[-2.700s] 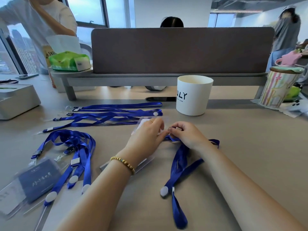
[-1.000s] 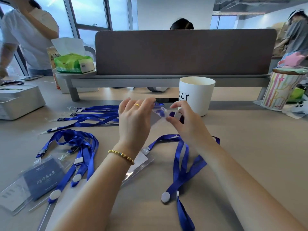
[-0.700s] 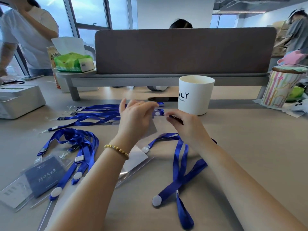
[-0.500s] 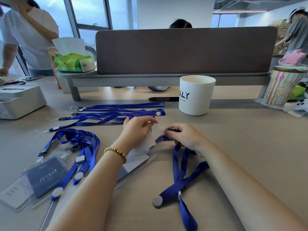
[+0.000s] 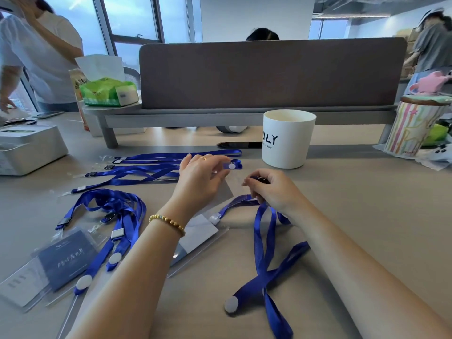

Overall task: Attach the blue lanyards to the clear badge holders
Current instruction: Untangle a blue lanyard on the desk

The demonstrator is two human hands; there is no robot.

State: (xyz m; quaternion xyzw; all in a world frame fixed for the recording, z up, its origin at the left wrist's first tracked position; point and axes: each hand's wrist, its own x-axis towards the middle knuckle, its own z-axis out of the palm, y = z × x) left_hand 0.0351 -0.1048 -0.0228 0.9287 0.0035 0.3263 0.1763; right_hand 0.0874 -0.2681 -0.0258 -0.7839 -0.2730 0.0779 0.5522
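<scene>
Desk [image 5: 367,216] surface runs pale across the view, and at its far left edge sits a grey box [image 5: 31,148], with a green tissue pack [image 5: 107,92] on a small raised shelf behind it. Nearer, at the lower left, finished badge holders [image 5: 61,263] lie flat with a bundle of blue lanyards [image 5: 117,211] clipped to them, white round snaps showing on the straps. Beyond that bundle a row of loose lanyards [image 5: 146,167] stretches flat toward the middle. The left hand [image 5: 199,182], with a beaded bracelet [image 5: 168,221] at the wrist, is raised above the desk, its fingers [image 5: 220,160] pinching the upper edge of a clear badge holder [image 5: 225,189] that hangs down from them. Below the forearm more clear holders [image 5: 195,236] lie on the desk. Just right of the left hand, the right hand [image 5: 274,192] has its fingers [image 5: 256,181] curled round a small dark clip [image 5: 261,178] at the end of a blue lanyard [image 5: 265,241], held close to the clear holder but apart from it. That strap drops from the hand, loops over the desk and ends near the bottom edge beside a white snap [image 5: 231,305]. Behind the hands stands a white cup [image 5: 287,139] with dark lettering, and at the far right a striped container [image 5: 413,129] with a lid. A grey divider panel [image 5: 269,72] closes off the back.
</scene>
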